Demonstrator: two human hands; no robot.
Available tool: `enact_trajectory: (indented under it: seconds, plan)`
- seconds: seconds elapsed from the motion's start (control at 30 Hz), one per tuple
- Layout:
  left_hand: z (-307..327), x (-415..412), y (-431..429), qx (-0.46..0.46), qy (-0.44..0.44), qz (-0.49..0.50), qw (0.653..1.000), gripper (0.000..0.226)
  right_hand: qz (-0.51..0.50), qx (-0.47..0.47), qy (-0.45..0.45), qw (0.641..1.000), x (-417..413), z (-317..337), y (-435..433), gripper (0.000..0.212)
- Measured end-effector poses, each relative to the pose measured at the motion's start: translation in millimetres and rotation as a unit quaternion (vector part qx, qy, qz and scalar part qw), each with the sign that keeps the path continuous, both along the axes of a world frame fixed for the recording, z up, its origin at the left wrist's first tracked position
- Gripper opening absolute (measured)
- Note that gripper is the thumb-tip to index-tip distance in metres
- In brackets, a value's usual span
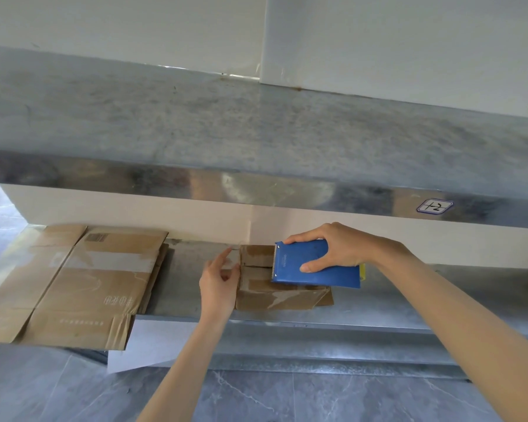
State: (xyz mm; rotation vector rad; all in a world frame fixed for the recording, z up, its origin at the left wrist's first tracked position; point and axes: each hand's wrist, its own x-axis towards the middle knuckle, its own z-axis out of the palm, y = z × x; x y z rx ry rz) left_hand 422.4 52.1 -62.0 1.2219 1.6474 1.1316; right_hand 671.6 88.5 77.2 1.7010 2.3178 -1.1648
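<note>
1. Brown cardboard box (275, 296) on the lower steel shelf (180, 278), near the back wall, top flaps closed.
2. Blue tape dispenser (326, 277) over the box top, gripped in the right hand (339, 248).
3. Left hand (218, 281) at the box's left edge, fingers loosely bent; pinching a tape end or merely touching, impossible to tell.
4. Probably mid-strip: cutting and smoothing left.
5. Flattened cartons (95, 278) well apart leftward, overhanging the shelf edge; worktop (256, 126) low overhead, free room rightward.

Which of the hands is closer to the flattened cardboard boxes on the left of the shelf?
Left. The left hand sits at the left edge of the small cardboard box, just right of the flattened cardboard boxes; the right hand grips the blue tape dispenser farther right.
</note>
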Motion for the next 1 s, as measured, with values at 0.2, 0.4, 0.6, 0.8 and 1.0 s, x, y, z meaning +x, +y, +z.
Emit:
enact_trajectory:
  seconds: [0.2, 0.4, 0.6, 0.8, 1.0]
  plan:
    - [-14, -6, -4, -0.018, 0.067, -0.020, 0.997, 0.034, -0.004, -0.006, 0.002, 1.000, -1, -1, 2, 0.052]
    - [-17, -8, 1, 0.007, 0.082, -0.004, 0.997, 0.031, -0.009, -0.011, 0.007, 1.000, 0, -1, 1, 0.051]
    - [-17, -1, 5, 0.036, 0.070, -0.002, 0.997, 0.027, -0.007, -0.003, -0.001, 1.000, -1, -1, 1, 0.054]
    - [-9, -18, 10, 0.058, 0.099, -0.015, 0.993, 0.034, -0.012, -0.008, 0.001, 1.000, -2, 0, 0, 0.052]
    - [20, -21, 12, 0.119, 0.201, -0.265, 0.936, 0.065, -0.012, -0.003, 0.001, 1.000, -2, 2, -1, 0.055]
